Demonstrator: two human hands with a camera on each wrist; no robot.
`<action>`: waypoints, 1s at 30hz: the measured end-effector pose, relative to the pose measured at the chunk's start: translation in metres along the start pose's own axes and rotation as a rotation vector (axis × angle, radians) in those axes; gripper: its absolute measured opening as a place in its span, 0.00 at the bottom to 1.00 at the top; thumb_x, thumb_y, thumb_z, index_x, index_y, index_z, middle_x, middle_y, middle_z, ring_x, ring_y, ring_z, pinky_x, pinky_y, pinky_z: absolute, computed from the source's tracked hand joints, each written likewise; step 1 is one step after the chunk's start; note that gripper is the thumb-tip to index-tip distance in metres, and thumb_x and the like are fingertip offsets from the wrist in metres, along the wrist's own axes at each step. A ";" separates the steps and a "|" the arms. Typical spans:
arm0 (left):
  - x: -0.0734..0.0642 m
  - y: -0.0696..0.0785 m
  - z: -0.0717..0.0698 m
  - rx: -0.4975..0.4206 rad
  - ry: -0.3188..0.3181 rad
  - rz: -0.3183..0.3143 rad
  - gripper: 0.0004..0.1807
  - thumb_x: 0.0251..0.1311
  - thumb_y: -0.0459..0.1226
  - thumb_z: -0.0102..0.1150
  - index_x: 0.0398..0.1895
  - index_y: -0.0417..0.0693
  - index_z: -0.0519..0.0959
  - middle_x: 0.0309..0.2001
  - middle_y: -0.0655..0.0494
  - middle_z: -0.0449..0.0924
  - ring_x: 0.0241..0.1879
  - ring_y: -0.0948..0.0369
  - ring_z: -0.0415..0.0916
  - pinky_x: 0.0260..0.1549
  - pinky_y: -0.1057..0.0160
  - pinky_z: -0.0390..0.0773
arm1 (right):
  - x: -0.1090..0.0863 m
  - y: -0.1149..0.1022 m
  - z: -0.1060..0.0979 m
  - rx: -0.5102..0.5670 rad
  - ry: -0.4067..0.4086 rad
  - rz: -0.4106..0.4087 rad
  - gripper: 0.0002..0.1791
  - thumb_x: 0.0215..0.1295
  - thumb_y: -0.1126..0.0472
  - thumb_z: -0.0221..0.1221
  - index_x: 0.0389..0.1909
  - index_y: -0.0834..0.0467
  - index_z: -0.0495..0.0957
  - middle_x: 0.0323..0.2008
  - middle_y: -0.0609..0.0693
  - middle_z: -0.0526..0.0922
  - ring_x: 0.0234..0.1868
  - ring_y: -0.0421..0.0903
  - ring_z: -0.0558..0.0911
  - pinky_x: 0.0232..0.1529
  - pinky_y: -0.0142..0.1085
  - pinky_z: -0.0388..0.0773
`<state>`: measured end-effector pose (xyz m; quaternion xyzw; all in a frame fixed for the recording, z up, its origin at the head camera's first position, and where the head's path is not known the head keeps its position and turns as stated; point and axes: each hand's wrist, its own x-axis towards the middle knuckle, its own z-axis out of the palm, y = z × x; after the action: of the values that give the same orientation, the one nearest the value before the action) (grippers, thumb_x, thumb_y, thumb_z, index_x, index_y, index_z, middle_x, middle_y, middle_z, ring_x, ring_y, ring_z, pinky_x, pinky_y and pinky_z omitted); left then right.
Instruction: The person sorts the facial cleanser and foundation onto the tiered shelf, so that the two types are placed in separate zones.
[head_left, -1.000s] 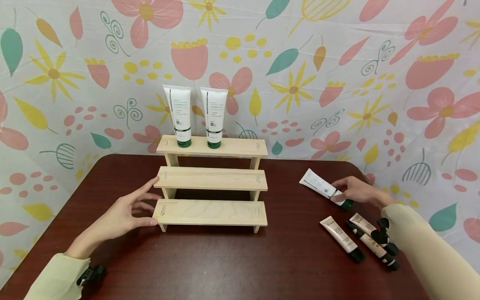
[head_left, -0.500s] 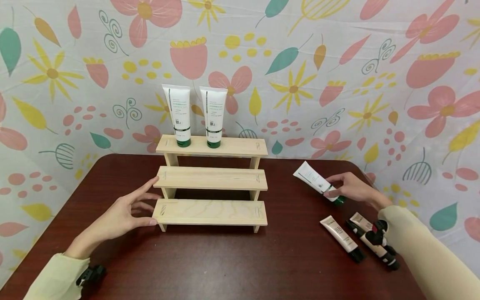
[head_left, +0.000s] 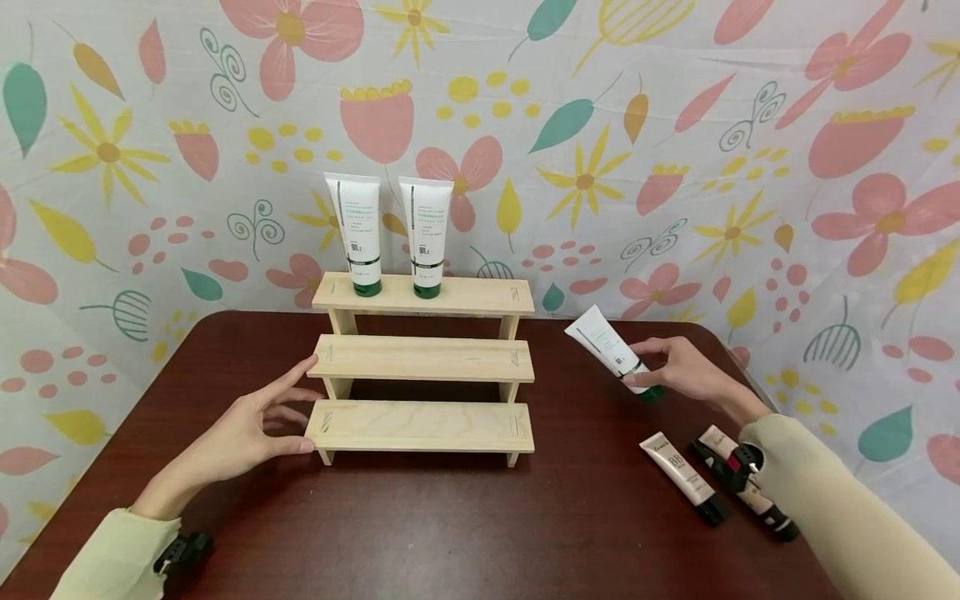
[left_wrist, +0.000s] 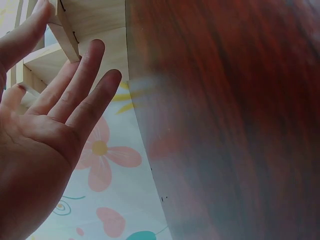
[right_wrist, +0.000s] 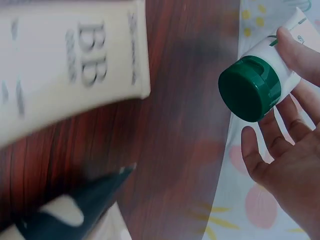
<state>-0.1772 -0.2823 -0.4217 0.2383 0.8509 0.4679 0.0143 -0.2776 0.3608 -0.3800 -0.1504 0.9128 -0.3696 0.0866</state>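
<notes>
Right hand [head_left: 686, 368] pinches white tube [head_left: 602, 340], shifted toward ten o'clock, nearer rack [head_left: 420, 425]; left hand [head_left: 236, 435], fingers spread, touches rack.

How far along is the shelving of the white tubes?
Looks done: two white tubes stand upright on the top tier of the wooden rack.
In hand: the right hand holds a third white tube, tilted; the left hand touches the rack's left side.
Left: probably standing that tube on the rack, then perhaps the BB tube and its partly hidden neighbours, lying on the table.
</notes>
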 end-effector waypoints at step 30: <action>0.000 -0.002 0.000 0.002 -0.004 -0.004 0.61 0.55 0.34 0.81 0.87 0.61 0.52 0.61 0.42 0.81 0.47 0.58 0.86 0.46 0.55 0.85 | 0.002 -0.067 0.032 0.153 0.184 -0.044 0.30 0.59 0.58 0.79 0.62 0.62 0.84 0.44 0.60 0.87 0.35 0.51 0.82 0.37 0.37 0.82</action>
<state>-0.1782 -0.2832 -0.4226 0.2376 0.8519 0.4665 0.0166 -0.2569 0.2939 -0.3560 -0.1287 0.8827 -0.4520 0.0056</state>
